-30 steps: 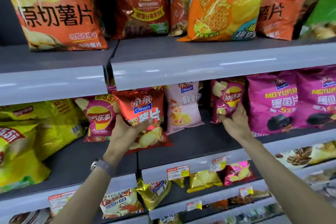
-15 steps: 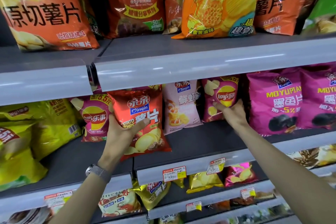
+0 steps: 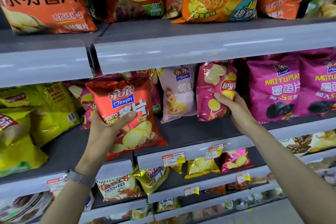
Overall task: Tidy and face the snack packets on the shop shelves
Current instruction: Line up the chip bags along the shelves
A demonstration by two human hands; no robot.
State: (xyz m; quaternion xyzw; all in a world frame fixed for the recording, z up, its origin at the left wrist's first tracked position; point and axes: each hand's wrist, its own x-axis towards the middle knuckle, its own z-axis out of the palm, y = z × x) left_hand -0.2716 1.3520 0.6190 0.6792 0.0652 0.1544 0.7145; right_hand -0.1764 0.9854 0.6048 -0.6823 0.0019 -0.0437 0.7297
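Left grip: I see the left hand [image 3: 107,127] holding the red packet [image 3: 127,107] from below and to the left. The thumb lies across the printed front and the other fingers curl out of sight behind.
Red one: its front faces me, tilted with the top leaning left. It is held off the middle shelf [image 3: 181,131], with its lower end hanging past the front lip. It shows a white and blue logo, with chip slices printed low down.
Right grip: the right hand [image 3: 234,109] grips the pink packet [image 3: 212,85], thumb on the front and fingers wrapped round its right edge.
Pink one: it stands upright on the middle shelf, just beside a pale packet [image 3: 177,94] on its left and near the magenta packets [image 3: 274,89] on its right. I read its face as turned partly left.
Materials: every packet is glossy film, puffed like a pillow, with crimped seams. The red one catches glare along its top. The pink one is creased where the hand squeezes it. A metal mesh watch band [image 3: 81,178] circles the left wrist.
Far left: yellow bags [image 3: 51,112] slump against each other on the middle shelf.
Shelves: they are grey and smooth, with rounded front lips. The top shelf [image 3: 200,49] carries big orange bags [image 3: 41,2]. Red and white price tags [image 3: 173,159] sit on the middle shelf's lip. Gold packets [image 3: 154,180] lie on the shelf below.
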